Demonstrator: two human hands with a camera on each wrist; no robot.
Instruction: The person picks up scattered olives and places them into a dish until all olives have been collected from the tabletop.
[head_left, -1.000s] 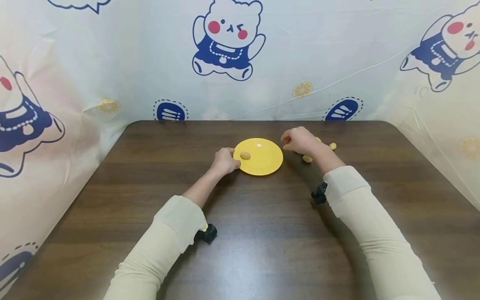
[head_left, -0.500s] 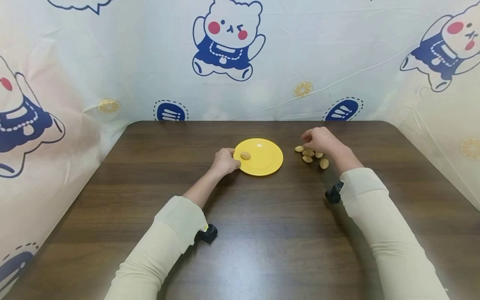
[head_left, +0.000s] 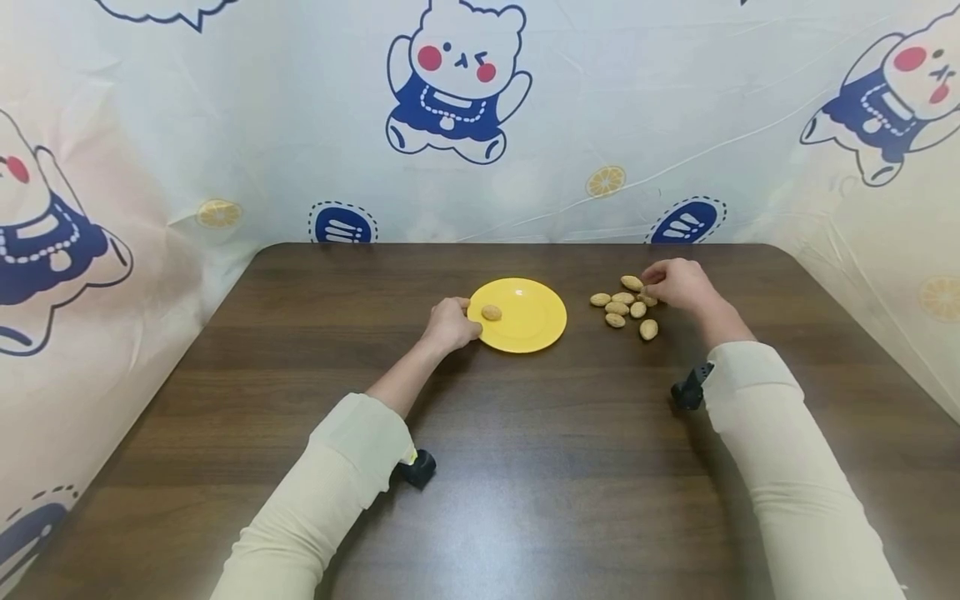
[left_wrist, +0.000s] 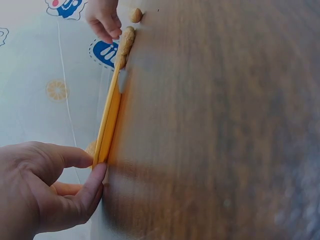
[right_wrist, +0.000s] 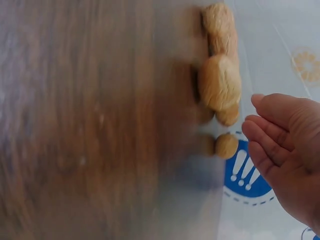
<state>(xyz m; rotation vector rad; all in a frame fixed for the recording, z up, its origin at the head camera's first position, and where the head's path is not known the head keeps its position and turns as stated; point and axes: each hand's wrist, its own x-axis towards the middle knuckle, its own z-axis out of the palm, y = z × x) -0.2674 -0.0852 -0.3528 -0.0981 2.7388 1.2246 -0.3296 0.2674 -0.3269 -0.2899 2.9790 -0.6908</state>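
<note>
My left hand [head_left: 450, 325] pinches the left rim of a round yellow plate [head_left: 532, 317]; the left wrist view shows thumb and fingers on both faces of its edge. One tan, wrinkled nut in its shell [head_left: 491, 312] lies on the plate near that hand. To the right of the plate, several similar nuts [head_left: 617, 308] form a loose group on the table. At the group's right side is my right hand [head_left: 684, 285], its fingertips above the nuts and partly hiding one. In the right wrist view, this hand [right_wrist: 295, 150] has relaxed fingers, apart from the nearest nut [right_wrist: 220, 82].
The brown wooden table [head_left: 480, 467] has a far edge close behind the plate and nuts. A printed cloth [head_left: 300, 100] with cartoon bears hangs behind it and at both sides. Black wrist cameras sit under both sleeves.
My right hand has moved from beside the plate rightward over the nuts to their right side, uncovering more of them. The left hand, plate and the nut on it have stayed put.
</note>
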